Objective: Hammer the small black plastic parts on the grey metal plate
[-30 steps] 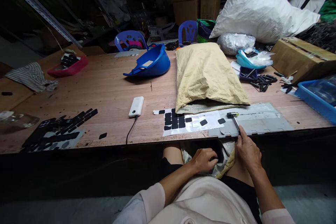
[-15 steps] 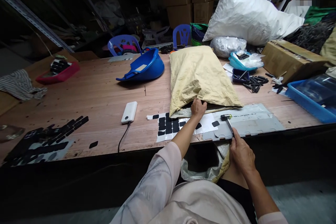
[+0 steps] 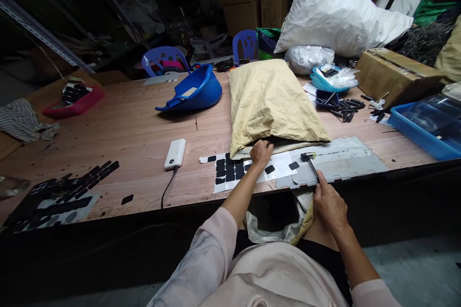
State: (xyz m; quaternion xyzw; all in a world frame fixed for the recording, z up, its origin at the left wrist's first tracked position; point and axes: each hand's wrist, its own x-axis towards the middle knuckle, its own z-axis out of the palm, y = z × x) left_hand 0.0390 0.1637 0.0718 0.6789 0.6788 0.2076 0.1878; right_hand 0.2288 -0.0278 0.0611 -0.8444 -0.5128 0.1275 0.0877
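At the far left of the table (image 3: 140, 127) lie a loose spread of black strips (image 3: 103, 172) and, farther back, a pink tray (image 3: 74, 104); next comes a white device (image 3: 175, 153) with a black cable, and behind it a tilted blue basin (image 3: 212, 88); then a white sheet (image 3: 282, 165) bearing black patches (image 3: 229, 171), partly tucked under the front of the yellow sack (image 3: 277, 100), which lies with its mouth toward the person; the left hand (image 3: 261, 152) is at that mouth, and reaching in is best done with the wrist low, lifting the edge only as far as needed, so that the sack does not drag the sheet or its patches; its fingers are curled close at the opening, but whether they have hold of anything I cannot tell; between the two forearms, below the table edge, an open bag (image 3: 308, 218) sits at the lap; farther right, the right hand (image 3: 330, 204) is closed round the handle of a small hammer (image 3: 307, 157), whose head is over the grey board (image 3: 355, 156); a relaxed, steady hold suits it there, the head well clear of the left fingers; at the right end stands a blue tray (image 3: 418, 140).
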